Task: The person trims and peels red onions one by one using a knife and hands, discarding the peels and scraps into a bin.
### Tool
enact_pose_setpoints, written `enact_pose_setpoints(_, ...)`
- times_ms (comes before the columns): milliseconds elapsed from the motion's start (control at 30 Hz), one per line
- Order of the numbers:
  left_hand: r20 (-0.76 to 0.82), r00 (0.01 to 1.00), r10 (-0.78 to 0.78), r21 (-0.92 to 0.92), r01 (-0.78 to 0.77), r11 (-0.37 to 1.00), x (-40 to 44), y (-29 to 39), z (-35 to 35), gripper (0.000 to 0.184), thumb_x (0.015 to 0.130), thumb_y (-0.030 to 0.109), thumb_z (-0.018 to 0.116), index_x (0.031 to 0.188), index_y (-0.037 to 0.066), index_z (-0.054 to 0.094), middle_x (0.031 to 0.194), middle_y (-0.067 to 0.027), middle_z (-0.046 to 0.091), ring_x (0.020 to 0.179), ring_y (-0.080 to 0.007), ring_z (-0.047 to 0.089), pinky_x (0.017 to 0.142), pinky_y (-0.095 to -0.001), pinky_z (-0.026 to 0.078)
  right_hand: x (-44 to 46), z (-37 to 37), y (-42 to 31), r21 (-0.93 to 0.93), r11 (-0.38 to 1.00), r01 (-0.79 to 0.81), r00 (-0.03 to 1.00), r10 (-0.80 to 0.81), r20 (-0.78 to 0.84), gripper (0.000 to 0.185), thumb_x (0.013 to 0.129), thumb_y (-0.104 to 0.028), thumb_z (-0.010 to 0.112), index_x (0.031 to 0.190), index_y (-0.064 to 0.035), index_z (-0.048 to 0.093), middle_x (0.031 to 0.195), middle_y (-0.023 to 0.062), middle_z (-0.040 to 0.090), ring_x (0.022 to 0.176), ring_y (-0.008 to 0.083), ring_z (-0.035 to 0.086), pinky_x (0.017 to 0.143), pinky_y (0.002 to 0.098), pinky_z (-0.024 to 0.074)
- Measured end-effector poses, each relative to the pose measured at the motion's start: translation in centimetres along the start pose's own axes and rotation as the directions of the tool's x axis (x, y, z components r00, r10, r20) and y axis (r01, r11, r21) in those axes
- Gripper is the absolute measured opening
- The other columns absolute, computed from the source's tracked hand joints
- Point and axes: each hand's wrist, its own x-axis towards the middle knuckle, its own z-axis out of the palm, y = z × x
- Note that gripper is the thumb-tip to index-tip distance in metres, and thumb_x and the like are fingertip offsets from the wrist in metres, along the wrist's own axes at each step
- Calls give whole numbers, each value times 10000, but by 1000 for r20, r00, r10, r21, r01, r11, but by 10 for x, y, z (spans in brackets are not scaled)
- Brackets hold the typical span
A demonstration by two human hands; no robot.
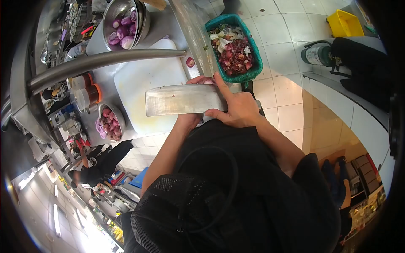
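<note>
My right hand [240,107] is wrapped around the handle end of a broad cleaver [181,100], its forefinger stretched along the blade's end. The blade lies flat to view and hides most of my left hand [190,121]. Beyond the blade's upper edge, my left fingertips curl around a small purple onion [207,81], close to my right forefinger. Both hands are at the near edge of a white cutting board [147,76]. A loose piece of onion [190,62] lies on the steel counter beside the board.
A metal bowl [141,29] holds peeled purple onions; a smaller bowl [120,122] has more onions. A green-lined bin [258,63] full of peelings stands on the tiled floor. A steel rail [109,59] crosses above the board. Lidded jars [88,95] stand nearby. Another person [101,162] is in the background.
</note>
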Motion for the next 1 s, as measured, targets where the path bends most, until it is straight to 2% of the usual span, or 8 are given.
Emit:
enact_pose_setpoints(233,-2,999,40,-35,-40,999,-1,2,1,363,1010,159,581,1341,34,503,1299,-123,611,1172,-232,604,1019,-403,512,-2,4,9,132,990,-43,999,44,-10,1074,829,-771,616,1554,-22,354,670,226,648,625,414,674,628,479,546)
enact_pose_setpoints(333,-64,997,-45,-46,42,998,-2,3,2,411,924,3,598,1329,-11,532,1233,-147,646,1092,-230,646,977,-411,534,2,22,23,498,866,-49,995,87,-53,883,904,-658,644,1474,-1,490,640,106,629,555,276,633,593,408,535)
enact_pose_setpoints(400,-44,998,-48,-91,44,995,-1,4,0,419,928,6,581,1342,-17,522,1222,-152,647,1091,-236,647,976,-415,536,14,36,31,914,403,53,984,135,-117,703,998,-515,616,1444,20,521,652,-15,582,546,159,569,564,331,503)
enact_pose_setpoints(500,24,997,-74,-110,76,991,0,8,-2,487,915,52,537,1395,1,471,1280,-199,623,1115,-304,649,1014,-457,513,21,23,53,939,322,-119,976,214,50,637,1046,-459,563,1444,35,513,702,-44,577,605,123,575,590,278,476)
enact_pose_setpoints(667,7,999,-52,-140,52,989,0,9,2,489,937,95,558,1410,9,466,1325,-171,602,1190,-301,608,1051,-444,487,18,37,48,859,509,53,958,217,-188,704,1021,-491,582,1496,13,455,684,7,601,558,183,559,551,377,482)
enact_pose_setpoints(733,-21,999,-40,-111,38,993,-1,6,4,478,960,136,556,1413,15,467,1334,-150,599,1208,-289,597,1068,-441,474,4,20,29,590,803,88,970,66,-235,895,936,-620,623,1563,-40,355,627,92,608,529,299,610,554,464,495)
enact_pose_setpoints(867,-2,1000,-19,-104,19,994,2,4,-1,502,1021,319,536,1434,44,462,1365,-97,577,1258,-242,560,1110,-425,438,-4,10,11,344,938,47,995,-13,-99,1115,835,-765,613,1620,-92,194,633,224,617,629,471,644,595,512,503)
enact_pose_setpoints(1000,40,999,-17,-165,23,986,1,4,-2,527,1023,359,532,1449,60,452,1384,-95,563,1282,-234,540,1102,-415,444,0,5,9,260,965,21,997,-3,-71,1121,834,-772,607,1620,-92,187,637,233,618,626,466,648,597,524,503)
